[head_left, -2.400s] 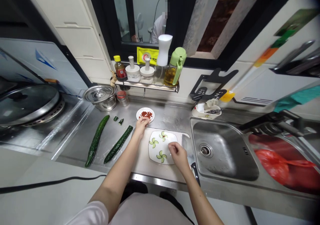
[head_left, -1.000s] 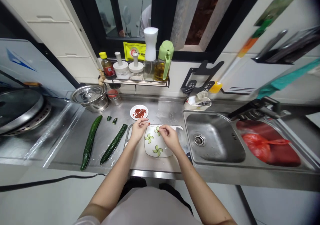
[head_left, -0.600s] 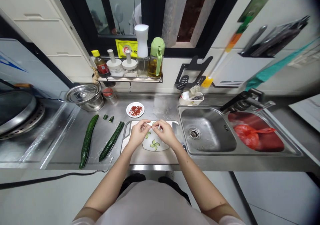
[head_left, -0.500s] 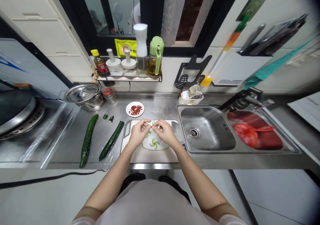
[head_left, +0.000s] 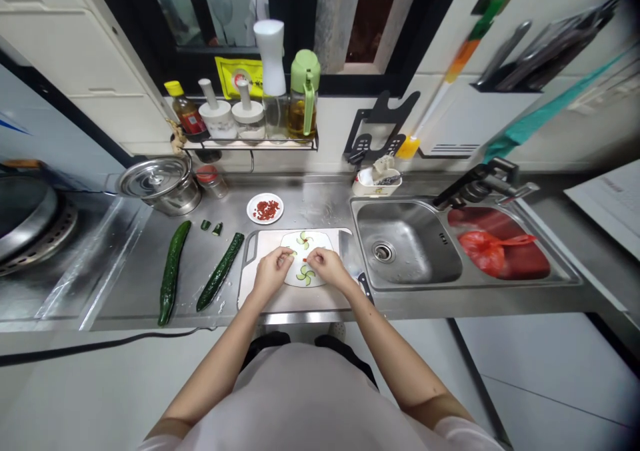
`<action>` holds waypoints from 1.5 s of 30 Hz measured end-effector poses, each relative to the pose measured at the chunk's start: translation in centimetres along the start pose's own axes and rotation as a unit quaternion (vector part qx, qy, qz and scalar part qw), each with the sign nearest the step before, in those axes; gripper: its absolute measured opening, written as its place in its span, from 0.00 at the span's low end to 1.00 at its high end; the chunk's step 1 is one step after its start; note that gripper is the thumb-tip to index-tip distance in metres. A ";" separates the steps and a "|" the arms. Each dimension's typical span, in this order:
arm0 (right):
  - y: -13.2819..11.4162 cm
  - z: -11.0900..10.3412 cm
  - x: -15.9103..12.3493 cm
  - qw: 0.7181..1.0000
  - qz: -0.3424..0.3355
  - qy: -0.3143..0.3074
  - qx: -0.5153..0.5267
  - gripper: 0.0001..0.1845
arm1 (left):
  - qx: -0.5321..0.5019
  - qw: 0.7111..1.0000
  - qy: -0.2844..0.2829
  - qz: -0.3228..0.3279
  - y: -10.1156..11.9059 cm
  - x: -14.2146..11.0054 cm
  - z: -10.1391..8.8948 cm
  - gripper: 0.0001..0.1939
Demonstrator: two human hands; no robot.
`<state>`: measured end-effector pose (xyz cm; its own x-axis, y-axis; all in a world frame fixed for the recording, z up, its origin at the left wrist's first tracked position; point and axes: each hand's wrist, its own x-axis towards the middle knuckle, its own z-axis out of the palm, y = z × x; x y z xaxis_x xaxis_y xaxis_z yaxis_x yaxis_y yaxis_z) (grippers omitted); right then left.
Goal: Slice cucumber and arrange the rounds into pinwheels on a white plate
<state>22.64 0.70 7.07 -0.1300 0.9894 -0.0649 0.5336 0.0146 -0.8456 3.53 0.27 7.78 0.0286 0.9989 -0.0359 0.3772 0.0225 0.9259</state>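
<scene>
A white plate (head_left: 320, 243) rests on a cutting board (head_left: 320, 299) and carries fans of thin cucumber slices. A red bit sits at the middle of the far fan (head_left: 304, 240); the near fan (head_left: 305, 275) shows only slices. My left hand (head_left: 273, 271) is closed over the plate's left side, its fingertips by a partly covered slice; whatever they pinch is hidden. My right hand (head_left: 327, 265), fingers pinched, has a small red pepper piece (head_left: 305, 259) at its fingertips above the plate. Behind the board stands a small dish (head_left: 251, 215) of chopped red pieces.
Two cucumbers (head_left: 174, 274) (head_left: 220, 272) and small cut ends (head_left: 217, 229) lie left of the board. A knife (head_left: 367, 288) is at its right edge, beside the sink (head_left: 410, 281). A lidded steel pot (head_left: 175, 197) and a jar (head_left: 213, 182) stand back left.
My hands have parted from their meeting place over the far fan and come nearer to me. That fan now shows, with a red bit in its middle. The camera view has shifted slightly.
</scene>
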 end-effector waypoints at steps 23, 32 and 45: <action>2.3 2.6 -1.0 0.963 0.165 -0.112 -0.181 0.08 | 0.282 0.942 -0.162 -0.082 -2.1 0.1 4.6 0.07; 2.2 2.8 -0.9 0.953 0.173 -0.117 -0.219 0.10 | 0.312 0.932 -0.169 -0.072 -2.6 0.1 5.2 0.06; 2.5 3.1 -0.9 0.945 0.175 -0.108 -0.254 0.09 | 0.327 0.927 -0.172 -0.061 -2.6 0.2 5.5 0.05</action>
<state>21.46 -0.65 3.36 -0.0099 0.8944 -0.4471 0.9011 -0.1858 -0.3917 7.59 0.20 3.28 0.1999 0.9161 -0.3476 0.8742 -0.0065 0.4856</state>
